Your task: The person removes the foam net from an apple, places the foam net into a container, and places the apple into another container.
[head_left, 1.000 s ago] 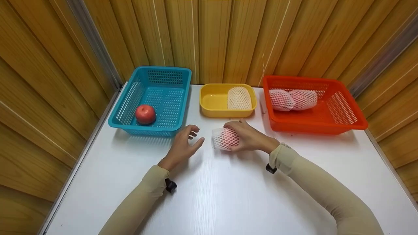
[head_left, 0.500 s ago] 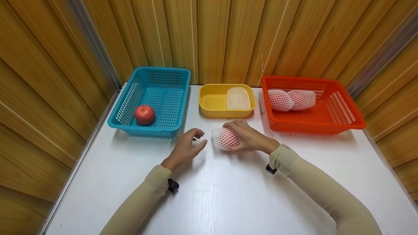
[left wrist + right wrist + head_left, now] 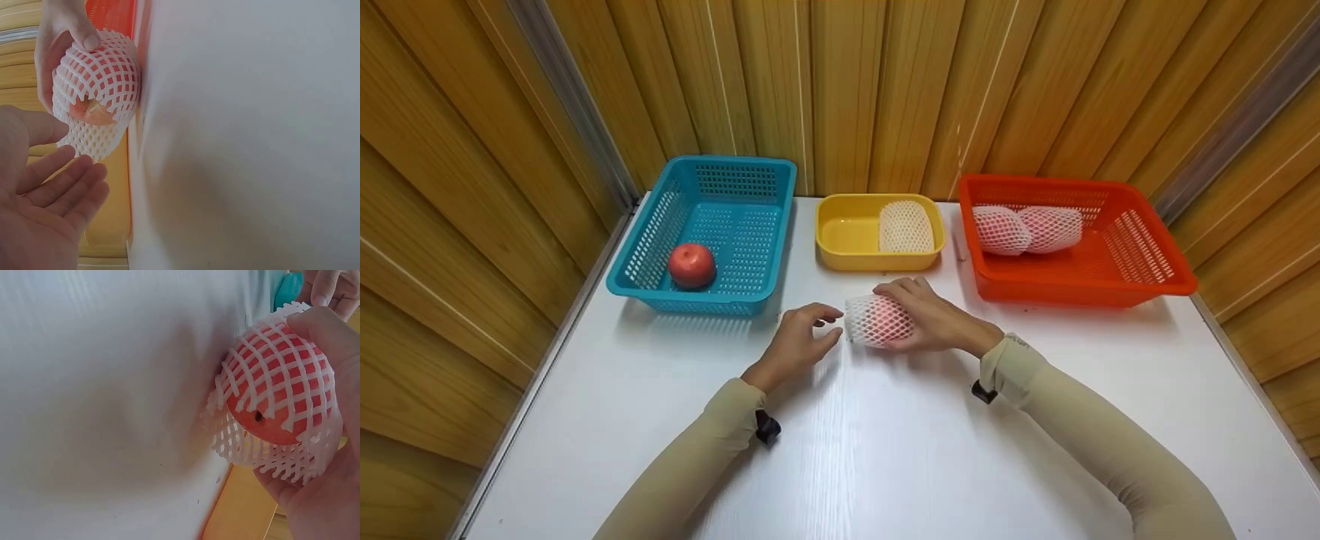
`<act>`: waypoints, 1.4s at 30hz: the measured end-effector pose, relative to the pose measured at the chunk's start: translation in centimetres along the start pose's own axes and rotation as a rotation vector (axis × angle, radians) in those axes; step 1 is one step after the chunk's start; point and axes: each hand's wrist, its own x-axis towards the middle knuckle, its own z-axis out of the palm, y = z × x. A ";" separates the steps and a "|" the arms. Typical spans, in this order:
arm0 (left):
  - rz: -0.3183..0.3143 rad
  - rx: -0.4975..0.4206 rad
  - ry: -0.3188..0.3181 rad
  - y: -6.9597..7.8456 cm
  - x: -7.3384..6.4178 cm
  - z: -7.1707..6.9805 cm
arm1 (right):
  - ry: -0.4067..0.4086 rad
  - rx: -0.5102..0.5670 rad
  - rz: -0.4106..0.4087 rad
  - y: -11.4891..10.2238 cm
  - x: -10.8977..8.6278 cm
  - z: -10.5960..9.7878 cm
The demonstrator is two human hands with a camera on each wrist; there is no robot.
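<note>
Right hand [image 3: 934, 319] grips a netted fruit [image 3: 889, 322] at the centre of the head frame, thumb and fingers curled round its right side; left hand [image 3: 795, 345], just left of centre, has thumb and fingers spread apart and holds nothing. Left fingertips are just beside the left end of the white foam net [image 3: 855, 319]; contact cannot be told. Net is around the fruit and runs past it on the left; in the left wrist view, upper left, the fruit's end shows through the opening. In the right wrist view, right of centre, red skin with a dark pit shows at the other opening. Whether the fruit touches the white table [image 3: 825, 465] cannot be told. Upper left of head frame: blue basket [image 3: 705, 304], one bare red fruit [image 3: 691, 265] in its near left part. Upper centre: yellow bin [image 3: 880, 261], foam nets [image 3: 906, 226] lying flat in its right half. Upper right: red basket [image 3: 1080, 292], two netted fruits [image 3: 1003, 230] side by side, touching, toward its left. Wood-patterned walls [image 3: 847, 97] line the top and sides.
</note>
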 end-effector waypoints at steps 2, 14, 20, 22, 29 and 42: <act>0.028 0.002 0.004 0.0 0.1 0.2 | -0.004 0.007 0.008 -0.1 -0.1 -0.1; 0.082 -0.030 0.040 -0.2 0.6 0.9 | -0.036 0.028 0.065 0.1 -0.5 -0.6; 0.031 -0.068 0.019 -0.3 1.0 1.2 | -0.034 0.025 0.058 0.4 -0.9 -0.6; 0.009 -0.078 0.005 -0.2 1.2 1.3 | -0.032 0.030 0.059 0.5 -1.1 -0.7; -0.057 -0.126 -0.017 -0.3 1.5 1.6 | -0.020 0.046 0.063 0.5 -1.5 -0.9; -0.092 -0.215 -0.043 0.0 1.7 2.2 | -0.027 0.058 0.104 1.0 -2.8 -1.2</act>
